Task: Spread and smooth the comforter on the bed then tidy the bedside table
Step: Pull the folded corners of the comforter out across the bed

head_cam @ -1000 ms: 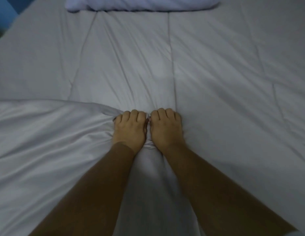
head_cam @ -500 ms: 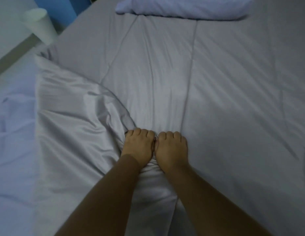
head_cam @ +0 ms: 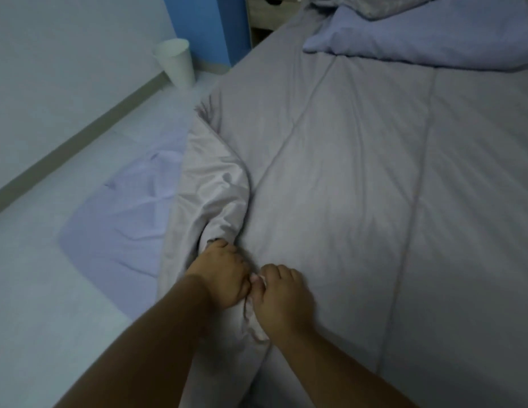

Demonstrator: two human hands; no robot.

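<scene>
Comforter (head_cam: 360,187) edge is bunched in the closed grip of both the left hand (head_cam: 224,275) and the right hand (head_cam: 282,301), knuckles up, side by side.

Two bare forearms enter from the bottom edge, both uncovered right to the frame's border — no sleeve, cuff, watch or bracelet shows on either. The left hand (head_cam: 224,275) and the right hand (head_cam: 282,298) are bare as well, with no gloves and no rings that can be made out. The fingernails look short — the dim, slightly blurred picture hides any finer detail of them.
</scene>
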